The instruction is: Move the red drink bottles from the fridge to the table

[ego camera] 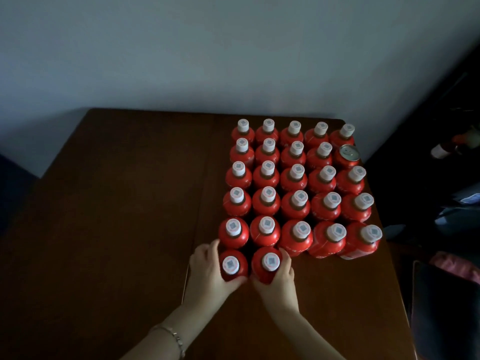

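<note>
Left hand (205,266) grips a white-capped red plastic drink bottle (230,265); right hand (281,279) grips a second red bottle (270,261) just right of it. Both stand upright in the nearest row on the dark wooden desk (117,229). Advisable: align them with the bottle columns (266,231) behind and release without nudging neighbours.

Left hand (205,267) gripping left bottle (232,266), right hand (281,281) apparently gripping right bottle (268,262), forearms converging
</note>
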